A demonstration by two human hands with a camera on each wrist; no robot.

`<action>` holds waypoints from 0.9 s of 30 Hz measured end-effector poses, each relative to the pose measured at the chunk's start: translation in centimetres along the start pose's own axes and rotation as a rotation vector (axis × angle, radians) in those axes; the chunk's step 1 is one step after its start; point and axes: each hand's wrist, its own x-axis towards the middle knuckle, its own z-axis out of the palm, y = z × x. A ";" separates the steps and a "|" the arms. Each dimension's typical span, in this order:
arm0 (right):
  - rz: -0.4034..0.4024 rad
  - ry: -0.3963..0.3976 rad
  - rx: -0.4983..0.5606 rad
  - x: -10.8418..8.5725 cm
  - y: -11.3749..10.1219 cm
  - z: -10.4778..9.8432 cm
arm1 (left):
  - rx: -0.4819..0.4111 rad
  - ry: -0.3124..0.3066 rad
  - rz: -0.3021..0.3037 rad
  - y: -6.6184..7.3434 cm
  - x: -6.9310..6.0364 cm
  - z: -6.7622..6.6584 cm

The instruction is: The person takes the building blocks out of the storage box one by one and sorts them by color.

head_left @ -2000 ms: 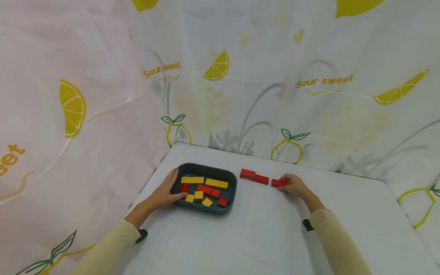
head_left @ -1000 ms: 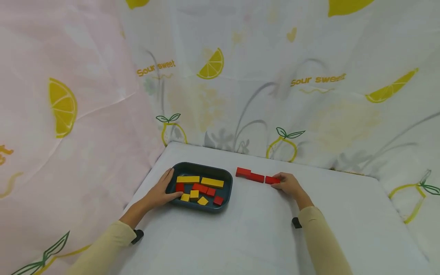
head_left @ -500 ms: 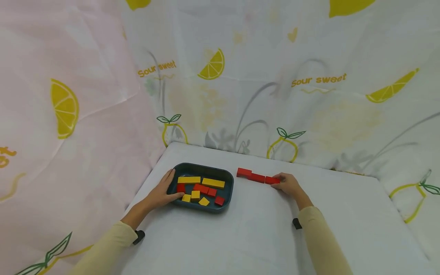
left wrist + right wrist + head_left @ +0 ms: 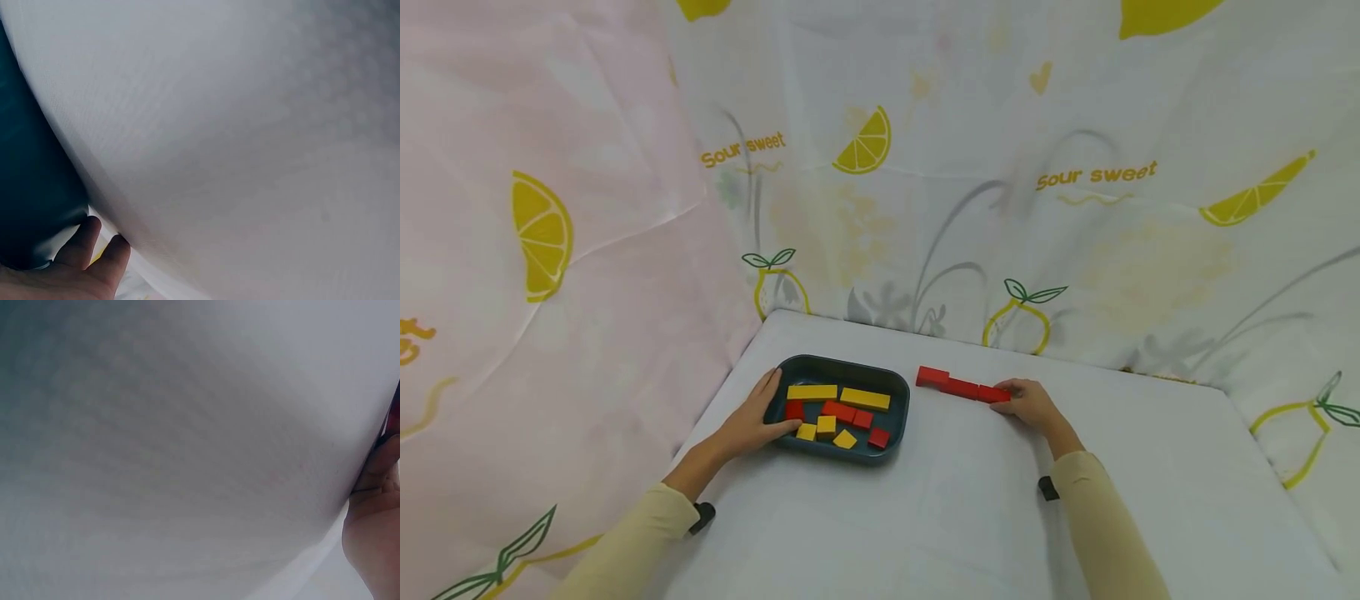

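Note:
At the left end of a dark teal tray (image 4: 901,417), my left hand (image 4: 752,425) holds the rim, its thumb reaching over the near left part. The left wrist view shows two of its fingertips (image 4: 115,253) close by the tray's outer wall. Right of the tray, red blocks form a row on the table: a taller-looking red block (image 4: 933,377) at the left, then a long red block (image 4: 962,388). My right hand (image 4: 1030,404) pinches another red block (image 4: 991,393) at the row's right end, which appears to touch its neighbour. In the right wrist view that block is mostly hidden.
Inside the tray lie two long yellow blocks (image 4: 865,399), smaller yellow blocks (image 4: 826,427) and several red blocks (image 4: 838,412). A white cloth covers the table (image 4: 880,533). Lemon-printed curtains (image 4: 955,250) hang behind and to the left.
The red block in my right hand has moved left, and the gap between it and the long red block has closed. My left hand has stayed on the tray; the head view shifted slightly.

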 end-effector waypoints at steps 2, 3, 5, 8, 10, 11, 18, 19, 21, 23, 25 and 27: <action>-0.002 0.004 -0.003 0.0 0.0 0.0 | -0.004 0.000 0.000 0.0 0.0 0.0; -0.005 0.005 -0.006 0.0 0.0 0.0 | -0.006 0.000 0.001 0.0 -0.1 0.0; -0.014 0.002 -0.005 0.0 0.0 0.1 | -0.009 -0.003 -0.004 0.0 -0.2 0.0; -0.008 0.002 -0.004 0.1 0.0 0.3 | -0.007 -0.003 -0.006 0.0 -0.3 0.0; -0.001 0.003 -0.011 0.1 0.0 0.3 | -0.005 -0.003 -0.006 0.0 -0.3 0.0; 0.006 0.004 -0.015 0.1 0.0 0.3 | -0.006 -0.001 -0.004 0.1 -0.3 0.0; -0.008 0.012 -0.016 0.1 0.2 0.4 | 0.000 -0.008 -0.013 0.1 -0.2 0.0; -0.012 0.009 -0.020 0.2 0.2 0.4 | 0.001 -0.009 -0.011 0.1 -0.2 0.0; -0.007 0.004 -0.025 0.2 0.2 0.3 | 0.002 -0.011 -0.013 0.1 -0.1 -0.1; -0.009 0.000 -0.035 0.2 0.1 0.3 | 0.003 -0.012 -0.008 0.1 -0.1 -0.1; -0.011 -0.004 -0.044 0.2 0.1 0.3 | -0.001 -0.013 -0.002 0.0 0.0 -0.1; -0.009 -0.004 -0.048 0.2 0.1 0.3 | -0.003 -0.017 0.009 -0.1 0.0 -0.1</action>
